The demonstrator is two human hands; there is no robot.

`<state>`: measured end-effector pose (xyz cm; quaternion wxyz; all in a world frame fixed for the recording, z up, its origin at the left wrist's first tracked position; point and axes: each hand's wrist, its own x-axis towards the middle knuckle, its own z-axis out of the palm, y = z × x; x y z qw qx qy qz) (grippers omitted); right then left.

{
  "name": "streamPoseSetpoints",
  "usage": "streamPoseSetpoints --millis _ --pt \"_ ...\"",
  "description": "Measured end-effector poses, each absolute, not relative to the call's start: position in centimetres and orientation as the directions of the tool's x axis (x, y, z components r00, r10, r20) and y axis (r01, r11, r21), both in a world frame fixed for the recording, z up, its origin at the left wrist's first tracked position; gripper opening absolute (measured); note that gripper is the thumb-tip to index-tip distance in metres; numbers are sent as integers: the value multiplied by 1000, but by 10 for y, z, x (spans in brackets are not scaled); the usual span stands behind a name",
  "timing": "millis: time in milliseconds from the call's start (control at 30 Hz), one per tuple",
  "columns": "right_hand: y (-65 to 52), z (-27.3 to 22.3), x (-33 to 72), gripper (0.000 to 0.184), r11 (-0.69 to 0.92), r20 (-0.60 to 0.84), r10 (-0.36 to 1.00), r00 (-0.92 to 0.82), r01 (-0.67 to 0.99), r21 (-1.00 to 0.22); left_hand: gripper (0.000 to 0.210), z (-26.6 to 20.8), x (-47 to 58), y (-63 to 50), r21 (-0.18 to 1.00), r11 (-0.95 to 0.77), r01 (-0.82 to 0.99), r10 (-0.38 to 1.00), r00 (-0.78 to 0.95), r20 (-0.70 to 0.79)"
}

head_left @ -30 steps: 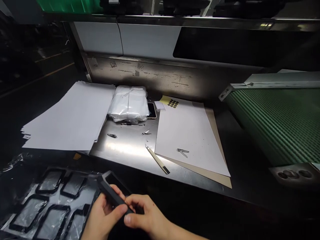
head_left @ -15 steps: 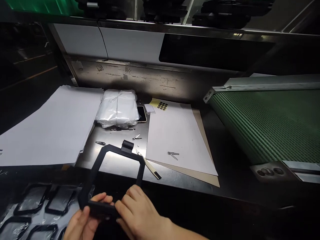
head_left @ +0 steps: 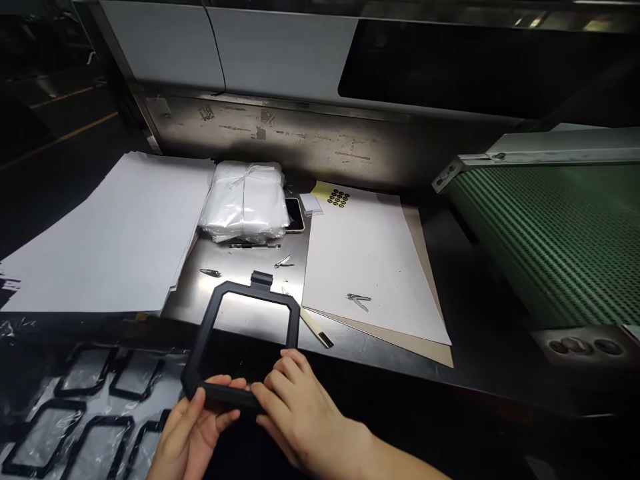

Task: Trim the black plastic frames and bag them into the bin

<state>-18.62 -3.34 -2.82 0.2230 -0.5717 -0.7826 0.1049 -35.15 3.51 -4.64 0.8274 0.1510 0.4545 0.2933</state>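
Note:
A black frame [head_left: 207, 327], roughly rectangular with cut corners and a small tab on its far side, is held up in front of the table edge. My left hand [head_left: 193, 430] grips its near left corner, thumb on top and fingers curled beneath. Around its near right corner, my right hand [head_left: 300, 407] is closed, fingertips on the near bar. Beyond the frame lie a nail clipper [head_left: 284, 263], a dark slim clipper-like piece [head_left: 210, 273] and a knife with a pale handle [head_left: 316, 327].
Several similar black frames in clear plastic [head_left: 47, 437] lie at lower left. A stack of white sheets [head_left: 105, 233], tied plastic bags [head_left: 245, 200], a phone [head_left: 296, 217], a pen [head_left: 255, 246] and a white sheet [head_left: 365, 253] with another clipper [head_left: 359, 301] occupy the table. A green conveyor belt [head_left: 560, 233] stands right.
The view has tilted down and shifted, so the table's things sit higher and further right. Both hands still hold the black frame, which is turned slightly and shows more sharply.

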Motion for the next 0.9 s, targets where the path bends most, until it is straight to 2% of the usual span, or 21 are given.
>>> streamPoseSetpoints --millis 100,267,333,433,600,667,733,800,867,900 --pt "-32 -25 -184 21 320 162 948 -276 807 -496 26 -44 -354 36 539 765 -353 644 412 -644" --pt "-29 -25 -185 20 318 130 946 -296 777 -544 27 -43 -355 34 586 726 -360 688 361 -630" --pt "-28 -25 -186 20 323 147 945 -291 776 -542 20 -44 -355 32 637 694 -334 720 308 -622" --pt "-27 -27 -189 19 350 198 937 -289 785 -511 27 -46 -355 30 717 650 -254 760 254 -599" --pt "-27 -34 -196 19 355 299 923 -240 832 -426 27 -48 -356 29 794 566 -222 818 266 -509" --pt "-27 -33 -196 20 362 327 916 -231 828 -428 25 -53 -357 31 830 524 -189 837 292 -462" --pt "-26 -28 -191 23 386 325 913 -245 774 -502 30 -62 -359 34 865 477 -154 848 342 -406" --pt "-24 -19 -181 25 357 281 934 -221 628 -692 44 -77 -364 39 884 455 -110 860 313 -404" --pt "-22 -12 -169 26 204 163 977 -140 371 -906 64 -91 -370 44 881 467 -80 871 214 -442" --pt "-21 -11 -163 26 85 64 992 -107 206 -975 69 -96 -374 45 862 500 -82 855 202 -477"
